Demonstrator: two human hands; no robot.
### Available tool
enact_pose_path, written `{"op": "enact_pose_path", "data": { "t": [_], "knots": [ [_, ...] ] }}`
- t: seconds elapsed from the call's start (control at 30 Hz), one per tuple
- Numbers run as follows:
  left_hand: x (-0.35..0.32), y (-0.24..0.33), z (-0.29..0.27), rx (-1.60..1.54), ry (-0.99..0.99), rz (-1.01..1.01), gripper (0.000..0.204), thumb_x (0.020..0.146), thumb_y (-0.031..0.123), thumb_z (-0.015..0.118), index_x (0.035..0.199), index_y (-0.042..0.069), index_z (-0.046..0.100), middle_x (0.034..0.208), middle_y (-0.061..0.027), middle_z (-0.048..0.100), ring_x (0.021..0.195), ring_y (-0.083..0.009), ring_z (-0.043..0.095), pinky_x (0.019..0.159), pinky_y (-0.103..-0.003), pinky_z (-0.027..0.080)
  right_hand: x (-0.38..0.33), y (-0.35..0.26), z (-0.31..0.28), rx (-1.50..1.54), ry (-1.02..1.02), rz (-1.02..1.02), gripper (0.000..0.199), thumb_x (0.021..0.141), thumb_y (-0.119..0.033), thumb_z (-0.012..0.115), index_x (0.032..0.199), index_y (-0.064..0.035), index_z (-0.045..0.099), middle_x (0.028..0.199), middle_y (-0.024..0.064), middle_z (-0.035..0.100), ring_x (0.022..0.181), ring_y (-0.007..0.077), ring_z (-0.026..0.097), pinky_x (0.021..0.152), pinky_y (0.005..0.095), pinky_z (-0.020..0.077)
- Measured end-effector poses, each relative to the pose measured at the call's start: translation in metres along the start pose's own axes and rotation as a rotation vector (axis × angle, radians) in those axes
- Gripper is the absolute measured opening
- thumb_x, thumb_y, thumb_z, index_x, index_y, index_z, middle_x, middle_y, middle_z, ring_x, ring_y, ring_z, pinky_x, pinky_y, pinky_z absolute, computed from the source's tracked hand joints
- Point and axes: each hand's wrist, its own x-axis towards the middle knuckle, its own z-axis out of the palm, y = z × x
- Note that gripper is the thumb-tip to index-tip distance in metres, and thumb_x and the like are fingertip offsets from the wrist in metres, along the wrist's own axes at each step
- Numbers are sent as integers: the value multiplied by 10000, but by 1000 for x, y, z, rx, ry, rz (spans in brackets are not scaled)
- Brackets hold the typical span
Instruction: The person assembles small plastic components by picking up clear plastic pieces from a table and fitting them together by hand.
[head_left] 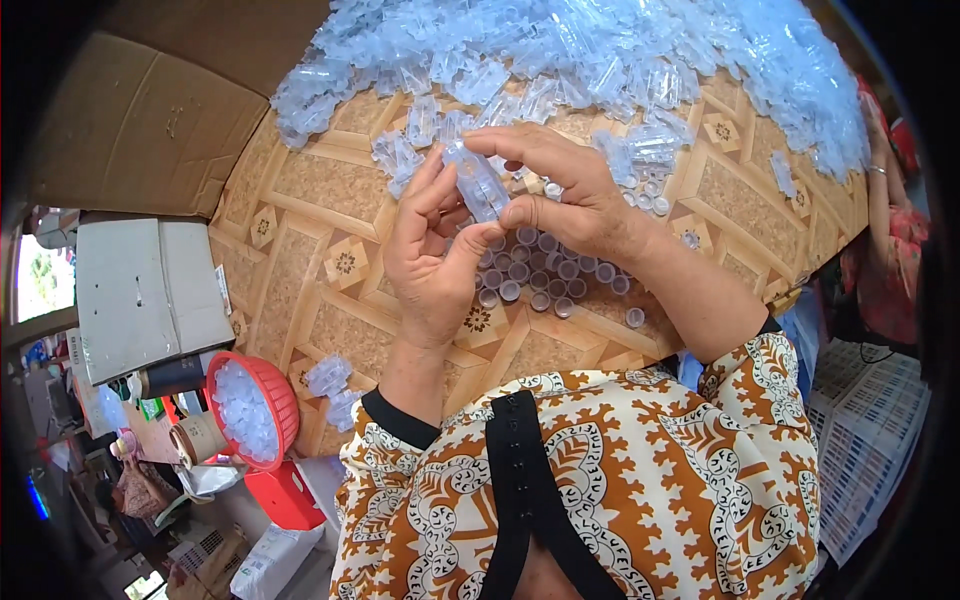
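Both my hands grip one clear plastic piece (481, 184), long and hollow with a bluish tint, raised above the table. My left hand (432, 245) closes on its left side with thumb and fingers. From the right, my right hand (575, 195) pinches it between the thumb at its lower end and fingers at its upper end. Below my hands lie many small round whitish caps (540, 280), loosely spread. More clear plastic pieces (397, 155) rest on the table just past my left fingers, partly hidden by my hands.
A great heap of clear pieces (560, 50) covers the far side of the patterned table (300, 260). At the left stand a cardboard box (150, 120) and a red basket (285, 400) filled with clear pieces. Another person's arm (880, 180) shows at the far right.
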Motion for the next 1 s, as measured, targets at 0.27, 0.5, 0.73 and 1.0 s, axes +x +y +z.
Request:
{"op": "enact_pose_path", "data": {
  "t": [0.27, 0.5, 0.73, 1.0],
  "knots": [
    [-1, 1, -1, -36, 10, -33, 507, 875, -70, 662, 1346, -46, 475, 1541, -247, 303, 1240, -276, 567, 1008, -372, 533, -1, 0, 3, 5, -11, -5, 557, 768, -152, 732, 1300, -49, 602, 1224, 149, 656, 1143, 314, 606, 987, 405, 460],
    [0, -1, -2, -56, -4, -36, 495, 873, -79, 658, 1334, -50, 478, 1546, -246, 298, 1248, -272, 560, 1007, -368, 534, -2, 2, 4, 32, -15, 13, 561, 769, -153, 738, 1302, -43, 599, 1228, 151, 655, 1126, 315, 607, 978, 399, 457],
    [-3, 2, 2, 2, 8, 12, 486, 875, -89, 642, 1332, -46, 481, 1549, -247, 289, 1252, -268, 554, 1007, -367, 530, -1, -3, 4, -63, 10, -58, 546, 778, -139, 730, 1296, -25, 598, 1221, 157, 656, 1119, 319, 611, 972, 402, 462],
    [-3, 2, 2, -24, 7, -2, 493, 870, -98, 642, 1334, -44, 483, 1548, -244, 292, 1255, -271, 553, 1000, -363, 531, -2, -1, 1, -27, -16, -34, 549, 817, -252, 728, 1306, -36, 603, 1253, 148, 640, 1130, 288, 602, 920, 377, 486]
  ]
}}
